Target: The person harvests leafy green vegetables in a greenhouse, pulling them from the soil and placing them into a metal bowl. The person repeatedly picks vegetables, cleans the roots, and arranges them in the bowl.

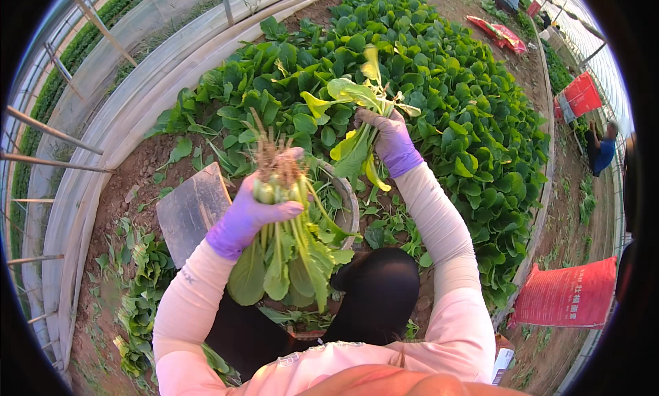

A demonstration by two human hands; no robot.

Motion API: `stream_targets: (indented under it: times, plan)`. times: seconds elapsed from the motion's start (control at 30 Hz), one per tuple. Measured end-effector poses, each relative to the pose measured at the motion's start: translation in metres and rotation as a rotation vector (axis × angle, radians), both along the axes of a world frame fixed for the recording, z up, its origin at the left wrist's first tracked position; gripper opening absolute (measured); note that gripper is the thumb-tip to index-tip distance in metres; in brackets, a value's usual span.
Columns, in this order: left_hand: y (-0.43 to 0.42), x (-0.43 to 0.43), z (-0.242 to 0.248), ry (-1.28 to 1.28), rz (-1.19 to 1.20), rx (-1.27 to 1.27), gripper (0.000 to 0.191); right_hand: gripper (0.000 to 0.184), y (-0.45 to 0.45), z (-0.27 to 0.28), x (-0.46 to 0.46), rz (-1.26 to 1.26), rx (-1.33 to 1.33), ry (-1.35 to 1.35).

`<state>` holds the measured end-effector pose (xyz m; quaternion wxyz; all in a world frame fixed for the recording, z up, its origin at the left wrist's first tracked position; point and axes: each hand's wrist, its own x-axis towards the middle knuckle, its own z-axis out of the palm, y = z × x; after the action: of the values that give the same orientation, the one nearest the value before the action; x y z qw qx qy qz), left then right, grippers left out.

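My left hand (256,210), in a purple glove, grips a bunch of leafy greens (288,252). Their brown roots point up and away from me, and the leaves hang towards my lap. My right hand (387,138), gloved in purple with soiled fingertips, is closed around a few loose leaves (355,94), some of them yellow. Partly hidden behind the bunch is the rim of a round basin (350,203), with leaves inside it. Beside my left forearm lies a dark flat board (191,203) on the soil.
Dense growing greens (427,71) fill the bed ahead. Cut greens (139,298) lie in a heap at left. Plastic sheeting (103,138) and poles (54,130) line the left side. Red sacks (566,293) stand at right, where a person in blue (603,148) crouches.
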<state>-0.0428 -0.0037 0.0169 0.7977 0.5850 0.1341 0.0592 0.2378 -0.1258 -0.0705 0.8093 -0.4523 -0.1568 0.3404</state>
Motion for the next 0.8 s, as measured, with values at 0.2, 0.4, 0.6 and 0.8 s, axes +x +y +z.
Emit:
stream_targets:
  times: [0.2, 0.4, 0.6, 0.8]
  plan:
    - [-0.025, 0.001, -0.012, -0.108, 0.013, -0.019, 0.087, 0.027, 0.012, 0.071, -0.095, -0.047, 0.076, -0.085]
    - [-0.004, -0.016, -0.026, -0.075, 0.057, 0.143, 0.084, 0.023, 0.029, 0.095, -0.136, 0.022, 0.283, 0.198]
    - [0.004, -0.04, -0.014, 0.054, 0.092, 0.617, 0.07, 0.036, 0.025, 0.097, -0.119, -0.156, 0.381, 0.051]
    - [0.012, -0.052, 0.002, 0.205, 0.07, 0.877, 0.07, 0.016, 0.031, 0.1, -0.109, -0.253, 0.362, -0.013]
